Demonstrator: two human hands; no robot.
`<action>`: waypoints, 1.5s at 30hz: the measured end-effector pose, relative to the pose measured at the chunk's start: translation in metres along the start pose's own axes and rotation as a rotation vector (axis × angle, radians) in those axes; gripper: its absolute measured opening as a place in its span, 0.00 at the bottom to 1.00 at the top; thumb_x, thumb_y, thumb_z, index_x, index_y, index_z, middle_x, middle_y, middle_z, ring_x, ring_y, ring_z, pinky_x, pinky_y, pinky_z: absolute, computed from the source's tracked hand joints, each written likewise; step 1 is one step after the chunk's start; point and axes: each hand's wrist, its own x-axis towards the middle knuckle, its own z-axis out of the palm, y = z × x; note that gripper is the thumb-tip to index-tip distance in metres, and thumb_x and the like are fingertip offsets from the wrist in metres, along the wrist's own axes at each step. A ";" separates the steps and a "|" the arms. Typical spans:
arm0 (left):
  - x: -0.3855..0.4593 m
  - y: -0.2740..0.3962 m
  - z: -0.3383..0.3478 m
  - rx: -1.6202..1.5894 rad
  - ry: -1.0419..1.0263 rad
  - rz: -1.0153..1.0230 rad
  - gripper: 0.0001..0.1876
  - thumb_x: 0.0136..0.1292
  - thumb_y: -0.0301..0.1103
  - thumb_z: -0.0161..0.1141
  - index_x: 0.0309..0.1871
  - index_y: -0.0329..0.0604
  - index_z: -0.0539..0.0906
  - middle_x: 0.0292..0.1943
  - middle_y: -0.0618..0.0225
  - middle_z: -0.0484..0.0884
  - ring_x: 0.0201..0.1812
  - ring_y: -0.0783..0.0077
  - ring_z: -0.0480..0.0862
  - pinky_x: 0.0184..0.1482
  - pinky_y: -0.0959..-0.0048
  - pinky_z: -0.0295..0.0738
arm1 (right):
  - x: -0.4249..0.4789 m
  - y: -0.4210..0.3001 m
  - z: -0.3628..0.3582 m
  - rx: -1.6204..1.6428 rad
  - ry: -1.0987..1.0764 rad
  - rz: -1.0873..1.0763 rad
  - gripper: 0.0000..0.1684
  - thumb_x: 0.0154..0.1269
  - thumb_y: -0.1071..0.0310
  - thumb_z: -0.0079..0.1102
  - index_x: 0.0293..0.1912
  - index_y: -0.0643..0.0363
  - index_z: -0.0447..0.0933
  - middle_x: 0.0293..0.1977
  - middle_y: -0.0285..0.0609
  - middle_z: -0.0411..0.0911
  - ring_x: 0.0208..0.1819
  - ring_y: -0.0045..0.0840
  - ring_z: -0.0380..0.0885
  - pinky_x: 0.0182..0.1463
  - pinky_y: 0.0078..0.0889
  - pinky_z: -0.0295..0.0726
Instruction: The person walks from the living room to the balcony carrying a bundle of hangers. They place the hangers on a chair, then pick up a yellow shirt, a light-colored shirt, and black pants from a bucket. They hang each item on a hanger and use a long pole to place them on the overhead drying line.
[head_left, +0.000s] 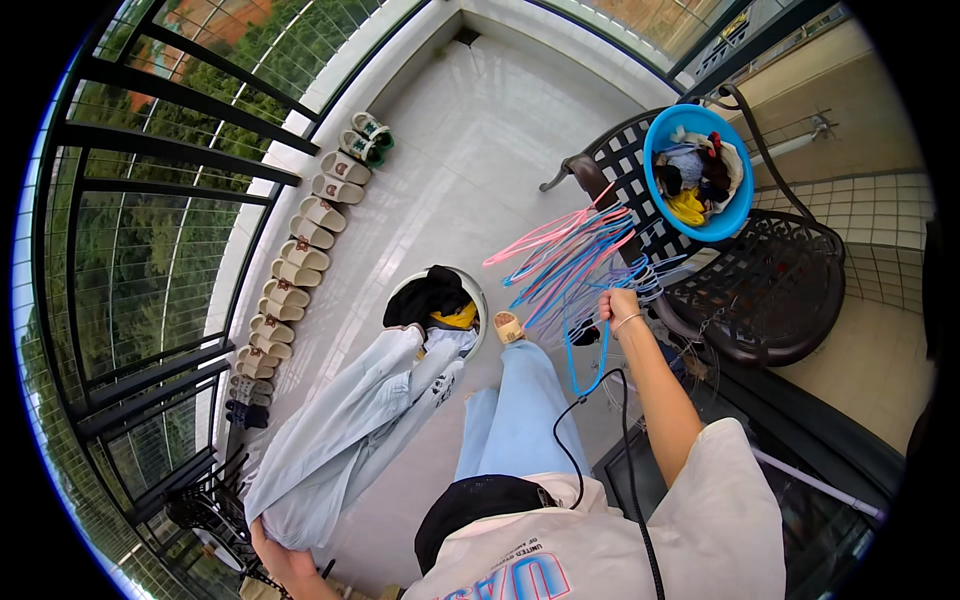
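My left hand (285, 559) grips the upper end of light blue jeans (352, 427), raised at the lower left. Their legs stretch down to a white bucket (482, 319) on the floor, which also holds black, yellow and white clothes (431, 296). Out to the right, my right hand (619, 306) is closed around a blue plastic hanger (574, 360). Beside that hand, many pink, blue and purple hangers (574, 240) hang in a dense bunch at the chair's edge.
A blue basin (655, 187) of clothes sits on a dark metal lattice chair (615, 154). Behind it is a second patterned metal seat (787, 292). Sandals and slippers (300, 255) line the balcony wall under the railing (172, 135). A black cable (630, 450) hangs before my shirt.
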 end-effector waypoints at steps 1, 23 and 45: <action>0.001 0.001 0.002 0.005 -0.018 -0.004 0.18 0.69 0.38 0.43 0.56 0.37 0.74 0.55 0.60 0.77 0.53 0.60 0.78 0.54 0.62 0.76 | -0.017 -0.002 -0.004 0.032 -0.039 0.069 0.05 0.63 0.72 0.46 0.31 0.61 0.65 0.17 0.32 0.62 0.14 0.14 0.55 0.13 0.17 0.52; 0.009 0.013 -0.034 0.609 -0.361 0.745 0.08 0.60 0.33 0.57 0.31 0.37 0.77 0.20 0.73 0.74 0.23 0.82 0.68 0.26 0.78 0.64 | -0.523 0.106 -0.035 -1.087 -0.893 -0.763 0.24 0.72 0.60 0.45 0.20 0.61 0.68 0.10 0.32 0.64 0.13 0.13 0.59 0.17 0.20 0.57; -0.160 0.128 -0.091 0.882 -0.448 1.757 0.10 0.55 0.31 0.67 0.31 0.43 0.74 0.18 0.69 0.75 0.18 0.76 0.72 0.22 0.80 0.64 | -0.640 0.112 0.126 -0.508 -0.553 -2.563 0.14 0.60 0.60 0.64 0.26 0.59 0.76 0.19 0.38 0.75 0.17 0.24 0.73 0.21 0.21 0.70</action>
